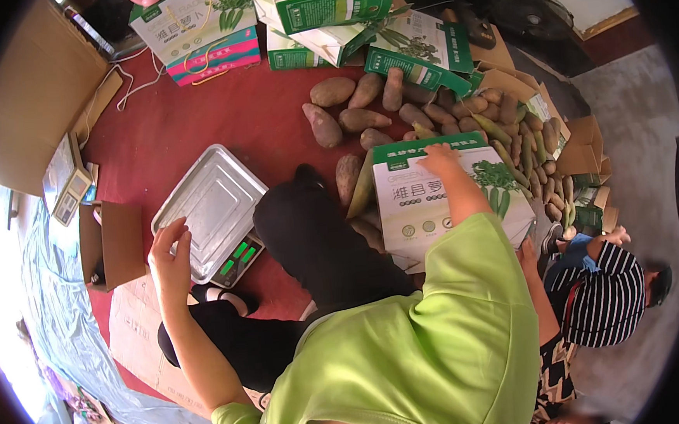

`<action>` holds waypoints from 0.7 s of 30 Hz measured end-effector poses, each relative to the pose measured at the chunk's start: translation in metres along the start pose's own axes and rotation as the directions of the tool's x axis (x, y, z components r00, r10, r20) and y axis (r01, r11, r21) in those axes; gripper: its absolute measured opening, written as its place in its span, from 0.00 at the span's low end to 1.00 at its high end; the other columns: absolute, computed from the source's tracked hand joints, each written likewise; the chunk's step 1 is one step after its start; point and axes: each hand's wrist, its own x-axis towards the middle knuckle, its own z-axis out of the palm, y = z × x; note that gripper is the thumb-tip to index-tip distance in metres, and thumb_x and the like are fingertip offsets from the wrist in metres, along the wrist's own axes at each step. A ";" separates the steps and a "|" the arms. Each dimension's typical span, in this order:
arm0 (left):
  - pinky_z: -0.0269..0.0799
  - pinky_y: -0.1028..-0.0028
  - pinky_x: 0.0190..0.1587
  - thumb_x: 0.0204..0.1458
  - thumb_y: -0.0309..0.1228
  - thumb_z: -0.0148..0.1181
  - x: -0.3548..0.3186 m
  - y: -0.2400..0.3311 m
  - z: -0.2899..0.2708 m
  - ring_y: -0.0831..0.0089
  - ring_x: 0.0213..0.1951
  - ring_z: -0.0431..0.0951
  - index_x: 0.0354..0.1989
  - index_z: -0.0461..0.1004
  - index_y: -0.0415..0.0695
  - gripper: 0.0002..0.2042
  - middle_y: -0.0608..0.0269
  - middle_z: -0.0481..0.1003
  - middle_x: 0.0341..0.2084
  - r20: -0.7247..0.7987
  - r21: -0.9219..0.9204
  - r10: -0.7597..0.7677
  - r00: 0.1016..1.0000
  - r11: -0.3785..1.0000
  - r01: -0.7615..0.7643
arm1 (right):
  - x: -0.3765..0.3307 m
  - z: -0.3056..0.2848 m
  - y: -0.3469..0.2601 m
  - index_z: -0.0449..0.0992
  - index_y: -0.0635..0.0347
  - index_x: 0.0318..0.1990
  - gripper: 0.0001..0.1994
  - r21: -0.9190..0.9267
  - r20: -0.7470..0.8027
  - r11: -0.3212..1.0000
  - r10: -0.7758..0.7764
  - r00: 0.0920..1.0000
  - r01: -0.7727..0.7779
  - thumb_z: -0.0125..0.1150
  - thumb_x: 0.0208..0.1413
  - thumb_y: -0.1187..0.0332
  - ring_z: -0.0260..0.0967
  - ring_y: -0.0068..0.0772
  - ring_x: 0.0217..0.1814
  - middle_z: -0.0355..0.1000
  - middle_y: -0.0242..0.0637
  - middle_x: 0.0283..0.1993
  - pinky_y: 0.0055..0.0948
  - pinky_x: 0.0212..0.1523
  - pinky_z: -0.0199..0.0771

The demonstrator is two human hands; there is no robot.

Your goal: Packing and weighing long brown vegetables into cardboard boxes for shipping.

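Note:
My left hand (170,257) is over the near left edge of a silver metal tray (216,208). Its fingers are loosely bent and a little apart, with nothing visible in them. The tray rests on a digital scale (240,263) with a lit green display. To the right, my right hand (441,163) lies with spread fingers on top of a white and green carton (411,208) with printed leaves. Another person's hand (527,256) is at the carton's near right side. Whether it touches the carton, I cannot tell.
Brown-skinned root vegetables (361,119) and long green ones (494,132) lie beyond and beside the carton. White and green boxes (335,10) are stacked at the back. An open brown box (116,245) stands left. A person in stripes (605,293) is at the right.

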 end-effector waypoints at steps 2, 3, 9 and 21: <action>0.69 0.75 0.43 0.49 0.21 0.55 -0.001 0.002 -0.003 0.70 0.38 0.76 0.42 0.74 0.36 0.11 0.57 0.74 0.33 -0.013 0.077 -0.031 0.999 0.997 0.032 | -0.009 -0.001 0.016 0.71 0.48 0.51 0.21 -0.098 -0.092 0.990 0.094 0.991 -0.103 0.55 0.50 0.54 0.59 0.42 0.61 0.66 0.36 0.57 0.48 0.57 0.60; 0.69 0.75 0.41 0.49 0.21 0.55 -0.002 -0.003 -0.004 0.70 0.36 0.76 0.42 0.74 0.37 0.11 0.57 0.74 0.33 -0.022 0.104 -0.017 1.000 0.994 0.019 | -0.011 -0.005 0.027 0.71 0.47 0.51 0.20 -0.072 -0.126 0.986 0.140 0.982 -0.150 0.54 0.50 0.54 0.60 0.42 0.60 0.66 0.35 0.57 0.48 0.58 0.59; 0.70 0.74 0.40 0.49 0.21 0.56 -0.012 -0.001 -0.008 0.70 0.36 0.76 0.42 0.75 0.38 0.11 0.57 0.75 0.32 -0.054 0.100 -0.066 0.996 0.992 0.071 | -0.040 -0.022 0.140 0.66 0.52 0.58 0.30 0.311 -0.169 0.820 0.545 0.821 -0.480 0.54 0.50 0.46 0.58 0.46 0.63 0.62 0.44 0.61 0.47 0.57 0.60; 0.70 0.74 0.41 0.48 0.21 0.56 -0.005 0.013 0.014 0.69 0.36 0.77 0.42 0.75 0.39 0.12 0.56 0.76 0.32 -0.001 0.023 0.018 1.000 1.000 -0.018 | -0.091 -0.048 0.197 0.59 0.58 0.63 0.30 0.804 0.201 0.529 0.190 0.961 -0.273 0.46 0.60 0.47 0.49 0.35 0.68 0.54 0.39 0.67 0.33 0.64 0.49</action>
